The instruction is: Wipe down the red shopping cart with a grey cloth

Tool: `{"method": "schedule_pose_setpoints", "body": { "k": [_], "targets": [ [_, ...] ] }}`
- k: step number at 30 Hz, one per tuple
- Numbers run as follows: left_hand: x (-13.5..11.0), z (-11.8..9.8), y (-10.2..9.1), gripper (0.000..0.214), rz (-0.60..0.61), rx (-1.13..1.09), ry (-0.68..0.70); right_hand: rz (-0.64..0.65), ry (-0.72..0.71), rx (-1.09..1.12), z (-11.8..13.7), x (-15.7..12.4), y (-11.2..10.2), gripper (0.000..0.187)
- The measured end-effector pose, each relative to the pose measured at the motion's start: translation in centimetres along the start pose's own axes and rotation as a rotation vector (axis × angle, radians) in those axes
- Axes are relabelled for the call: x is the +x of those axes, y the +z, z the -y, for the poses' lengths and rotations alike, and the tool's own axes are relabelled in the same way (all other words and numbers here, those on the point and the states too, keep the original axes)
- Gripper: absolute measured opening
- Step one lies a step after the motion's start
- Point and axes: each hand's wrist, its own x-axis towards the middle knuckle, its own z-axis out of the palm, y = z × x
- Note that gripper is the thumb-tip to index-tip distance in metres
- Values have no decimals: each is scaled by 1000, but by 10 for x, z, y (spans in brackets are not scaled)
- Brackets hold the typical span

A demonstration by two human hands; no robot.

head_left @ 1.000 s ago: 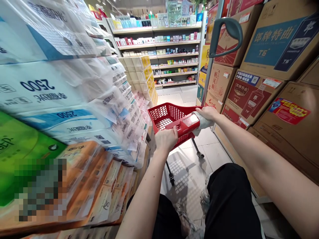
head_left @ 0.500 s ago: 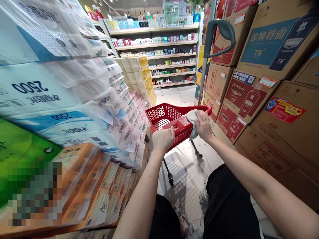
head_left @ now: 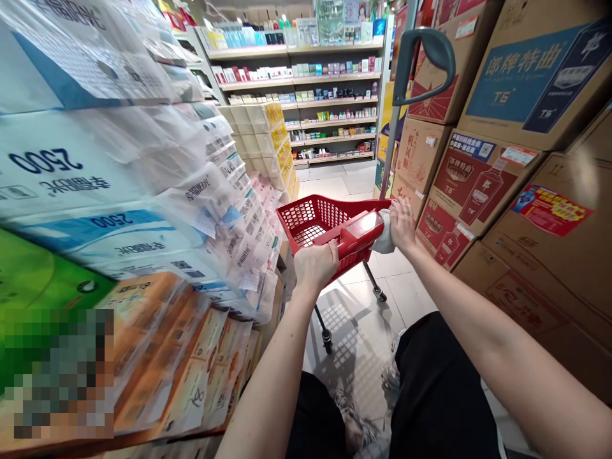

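Note:
My left hand [head_left: 315, 264] grips the red handle [head_left: 356, 237] of a wheeled red plastic shopping basket [head_left: 318, 223]. A glossy, screen-like panel sits on top of that handle. My right hand [head_left: 401, 226] is at the handle's right end, pressing a crumpled white cloth [head_left: 385, 234] against it. Part of the cloth is hidden behind the handle. Above the basket, a grey curved handle [head_left: 425, 57] tops a metal pole [head_left: 394, 127].
Plastic-wrapped tissue packs [head_left: 119, 172] are stacked high on the left, and printed cartons [head_left: 526, 83] wall the right. Store shelves of small products [head_left: 296, 95] stand ahead. The basket's casters rest on a tiled floor [head_left: 358, 338], near my black-clothed legs [head_left: 440, 389].
My right hand has slid from the top of the handle to its right end, taking the cloth along. The cloth now sits behind the handle, and the glossy panel shows uncovered.

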Motion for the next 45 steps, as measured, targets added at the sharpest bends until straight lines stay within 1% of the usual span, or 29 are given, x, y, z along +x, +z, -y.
{"method": "schedule_pose_setpoints", "body": {
  "k": [3, 6, 8, 10, 12, 15, 17, 19, 21, 22, 24, 26, 28, 30, 32, 34, 37, 38, 41, 43, 45],
  "targets": [
    [1, -1, -1, 70, 10, -1, -8, -80, -3, 10, 30, -35, 4, 54],
    [2, -1, -1, 69, -3, -4, 20, -106, -11, -10, 65, -66, 5, 55],
    [1, 0, -2, 68, -28, -7, 53, -93, -48, -12, 84, -77, 5, 55],
    [0, 2, -2, 67, -47, -8, 79, -71, -100, -16, 94, -79, 3, 54],
    [-1, 4, -2, 66, -53, -10, 100, -34, -156, -22, 96, -70, -1, 51],
    [-1, 5, -3, 64, -54, -17, 118, 73, -229, -30, 88, -40, -8, 49],
    [-2, 4, -2, 64, -49, -26, 118, 190, -246, -58, 82, -14, -12, 49],
    [-3, 2, -2, 64, -40, -39, 108, 335, -218, -124, 79, 8, -14, 50],
    [-3, 0, -2, 63, -42, -67, 93, 453, -201, -208, 80, 23, -15, 52],
    [-3, 0, -2, 61, -55, -92, 83, 497, -216, -243, 82, 26, -16, 54],
    [-3, 0, -2, 55, -111, -171, 60, 545, -294, -270, 89, 26, -18, 55],
    [-3, 0, -1, 50, -198, -284, 52, 568, -392, -257, 97, 20, -20, 55],
    [-4, 1, 0, 48, -285, -410, 61, 591, -456, -243, 108, 14, -21, 54],
    [-6, 2, 1, 47, -347, -539, 68, 650, -463, -247, 117, 12, -20, 53],
    [-8, 5, 1, 45, -371, -663, 73, 711, -426, -251, 124, 15, -18, 53],
    [-8, 13, 1, 42, -373, -774, 89, 752, -384, -245, 126, 20, -14, 52],
    [-1, 35, 6, 39, -351, -868, 96, 769, -376, -229, 123, 28, -11, 51],
    [2, 44, 10, 39, -322, -872, 89, 769, -381, -227, 121, 29, -11, 50],
    [12, 65, 26, 46, -160, -834, 90, 766, -391, -234, 116, 31, -12, 50],
    [15, 71, 36, 50, -108, -815, 92, 754, -409, -240, 114, 29, -15, 51],
    [14, 70, 43, 49, -128, -805, 52, 726, -442, -238, 115, 25, -19, 51]
  ]
}}
